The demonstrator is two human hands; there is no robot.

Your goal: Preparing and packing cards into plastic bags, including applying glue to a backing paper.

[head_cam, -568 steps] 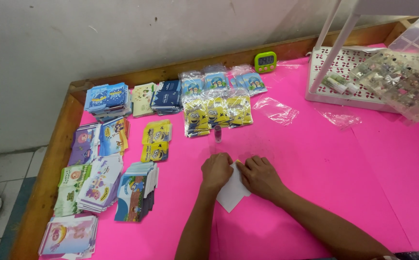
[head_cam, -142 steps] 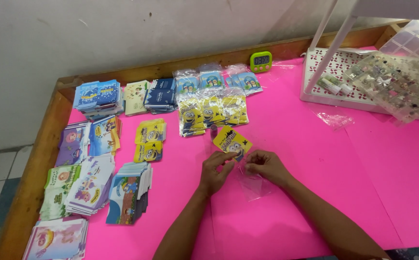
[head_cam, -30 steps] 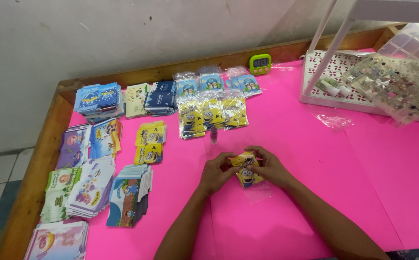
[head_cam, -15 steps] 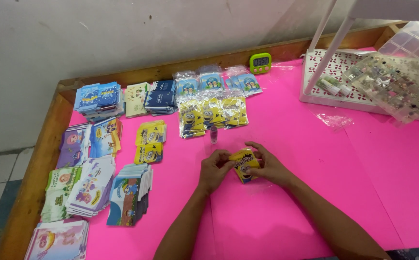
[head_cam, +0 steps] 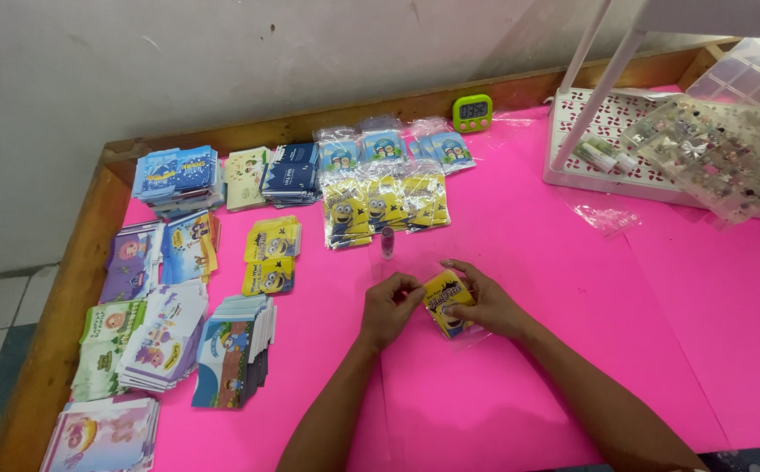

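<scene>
— Head view: how many hands are working, and on what?

— Two. The left hand (head_cam: 388,308) and right hand (head_cam: 485,301) are each closing their grip on one yellow card (head_cam: 446,301) in a clear sleeve, just above the pink counter (head_cam: 572,367), near its middle.

— What else is lying there?

— Three yellow bagged packs (head_cam: 386,205) are sitting in a row, three blue ones (head_cam: 393,147) behind them, two loose yellow cards (head_cam: 270,258), one green timer (head_cam: 472,112), one small vial (head_cam: 388,242), one white basket (head_cam: 607,149).

— Anything unclear?

— The card stacks (head_cam: 166,288) on the left are overlapping too much to count; the clear compartment box (head_cam: 721,153) is running off the right edge, its contents too small to make out.
</scene>
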